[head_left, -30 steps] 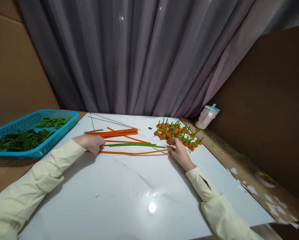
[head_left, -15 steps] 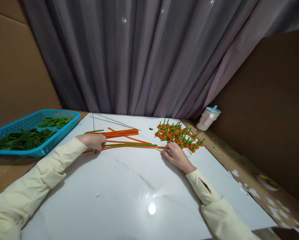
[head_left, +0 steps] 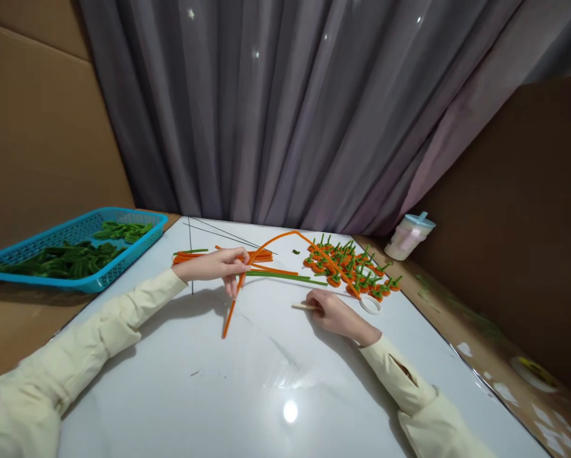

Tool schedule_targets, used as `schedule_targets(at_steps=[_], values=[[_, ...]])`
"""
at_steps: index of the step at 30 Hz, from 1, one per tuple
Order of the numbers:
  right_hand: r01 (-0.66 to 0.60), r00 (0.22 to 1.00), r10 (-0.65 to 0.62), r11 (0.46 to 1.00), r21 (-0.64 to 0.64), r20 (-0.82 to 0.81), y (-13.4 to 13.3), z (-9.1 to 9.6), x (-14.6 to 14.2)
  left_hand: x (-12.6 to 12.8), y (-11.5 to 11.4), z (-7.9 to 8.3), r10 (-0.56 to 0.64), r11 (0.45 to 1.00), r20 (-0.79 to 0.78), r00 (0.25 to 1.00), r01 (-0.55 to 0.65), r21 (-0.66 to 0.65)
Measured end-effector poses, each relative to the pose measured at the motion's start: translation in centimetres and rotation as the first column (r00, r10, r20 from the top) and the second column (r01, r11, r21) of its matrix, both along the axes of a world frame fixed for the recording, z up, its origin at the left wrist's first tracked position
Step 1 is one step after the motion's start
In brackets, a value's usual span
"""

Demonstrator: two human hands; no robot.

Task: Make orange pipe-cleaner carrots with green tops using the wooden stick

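Right, status. Left hand [head_left: 221, 264] had a closed pinch grip on one orange stem [head_left: 271, 240], about mid-tabletop. The stem was up off the tabletop [head_left: 266, 381] and bowed. Its near end touched down at 6 o'clock of the hand, the crest sat at 12, and the far end dropped toward 2 o'clock across the carrot pile [head_left: 357, 264]. Right hand [head_left: 337, 315] lay low on the surface at 3 o'clock of the left, grip curled shut on a pale stick [head_left: 303, 306] poking out toward 9. It wasn't touching the stem.

Risks, my read:
- The far end looked free and lay over the carrot pile, so any swing of the bow could rake pieces out of it or into the white ring [head_left: 370, 304] just beside.
- One pinch on a springy arc could let the stem twist or slip out.
- The stem could also snag the green stems [head_left: 285, 277] or the orange bundle [head_left: 259, 256] just behind the hand.

Delta vs 1 s back:
- The stem had lain flat, stretched between both hands, and had since come up into the arc.
- The left hand had shifted toward 3 o'clock.
- The right hand had left the stem's far end and pulled back toward 6.
- Blue basket [head_left: 123, 262] at 9 and lidded cup [head_left: 409, 235] at 2 sat as before.
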State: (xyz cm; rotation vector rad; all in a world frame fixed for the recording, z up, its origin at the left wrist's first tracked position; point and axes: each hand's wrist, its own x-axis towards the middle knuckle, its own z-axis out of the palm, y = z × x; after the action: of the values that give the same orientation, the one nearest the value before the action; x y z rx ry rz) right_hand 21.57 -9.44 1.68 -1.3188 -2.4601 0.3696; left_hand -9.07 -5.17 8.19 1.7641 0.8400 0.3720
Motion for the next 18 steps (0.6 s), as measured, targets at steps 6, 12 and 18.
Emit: schedule_targets(at_steps=[6, 12, 18], values=[[-0.282, 0.939, 0.098, 0.767, -0.576, -0.329, 0.2, 1.6, -4.0, 1.6, -0.2, -1.2, 0.116, 0.992, 0.310, 0.944, -0.092, -0.091], [-0.537, 0.806, -0.079, 0.320, -0.781, -0.587, 0.2, 1.2, -6.5, 2.4, -0.4, -2.7, 0.148, 0.988, 0.353, 0.924, -0.125, -0.085], [-0.440, 0.870, -0.031, 0.399, -0.804, -0.492, -0.2, 0.9, -6.8, 3.0, -1.0, -2.6, 0.157, 0.988, 0.337, 0.928, -0.149, -0.050]])
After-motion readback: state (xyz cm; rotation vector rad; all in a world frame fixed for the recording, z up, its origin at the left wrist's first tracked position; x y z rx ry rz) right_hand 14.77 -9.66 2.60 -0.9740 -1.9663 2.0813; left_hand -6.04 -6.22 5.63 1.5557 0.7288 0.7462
